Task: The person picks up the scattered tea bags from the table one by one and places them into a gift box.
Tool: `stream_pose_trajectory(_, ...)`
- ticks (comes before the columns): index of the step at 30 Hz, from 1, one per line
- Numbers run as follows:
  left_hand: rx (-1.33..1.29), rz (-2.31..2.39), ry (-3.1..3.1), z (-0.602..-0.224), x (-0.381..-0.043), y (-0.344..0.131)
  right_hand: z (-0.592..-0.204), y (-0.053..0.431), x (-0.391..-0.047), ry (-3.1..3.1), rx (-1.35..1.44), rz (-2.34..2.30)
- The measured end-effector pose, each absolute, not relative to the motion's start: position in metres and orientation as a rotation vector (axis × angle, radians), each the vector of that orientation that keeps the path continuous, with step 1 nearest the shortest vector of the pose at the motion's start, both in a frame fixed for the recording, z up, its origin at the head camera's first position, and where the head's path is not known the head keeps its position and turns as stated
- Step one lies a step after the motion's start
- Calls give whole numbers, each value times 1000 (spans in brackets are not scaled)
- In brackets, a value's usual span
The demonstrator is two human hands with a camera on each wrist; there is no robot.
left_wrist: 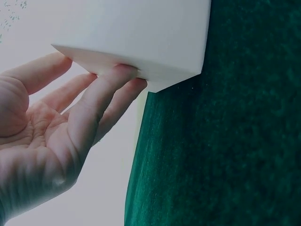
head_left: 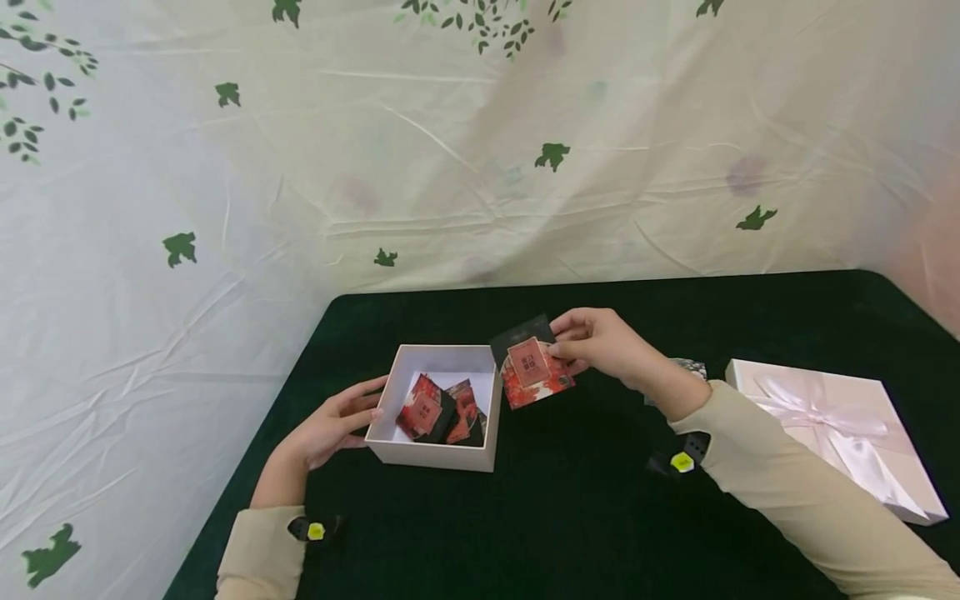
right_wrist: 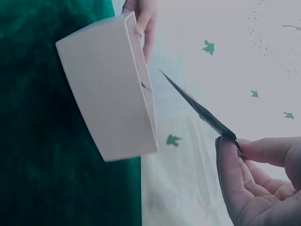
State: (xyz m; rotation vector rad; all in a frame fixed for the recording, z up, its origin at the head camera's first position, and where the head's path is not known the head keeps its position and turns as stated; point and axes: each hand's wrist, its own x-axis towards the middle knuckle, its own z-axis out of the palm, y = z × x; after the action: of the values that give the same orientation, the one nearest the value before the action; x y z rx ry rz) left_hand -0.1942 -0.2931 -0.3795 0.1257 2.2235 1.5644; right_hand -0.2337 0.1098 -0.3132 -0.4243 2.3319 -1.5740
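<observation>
A white open-topped box (head_left: 438, 457) stands on the dark green cloth. Inside lie several small black-and-red packets (head_left: 424, 410), overlapping. My left hand (head_left: 330, 423) is at the box's left side, its fairly straight fingers touching the outer wall (left_wrist: 136, 42). Between thumb and fingers, my right hand (head_left: 603, 346) pinches one flat black-and-red packet (head_left: 528, 367) with a pink printed label, raised beside the box's right rim. Seen nearly edge-on in the right wrist view, that packet (right_wrist: 200, 110) is apart from the box (right_wrist: 108, 89).
At the right lies a pale pink lid (head_left: 810, 392) with a satin ribbon bow. A grey patterned object (head_left: 690, 365) is partly hidden behind my right forearm. A pale curtain (head_left: 465, 167) with green leaf prints hangs behind the table (head_left: 585, 517).
</observation>
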Motion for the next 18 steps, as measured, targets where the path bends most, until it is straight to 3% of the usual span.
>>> stream_pose_trajectory(18,140,1571,2236,-383,-195,-294,-330,47,-241,2136,-410,-1750)
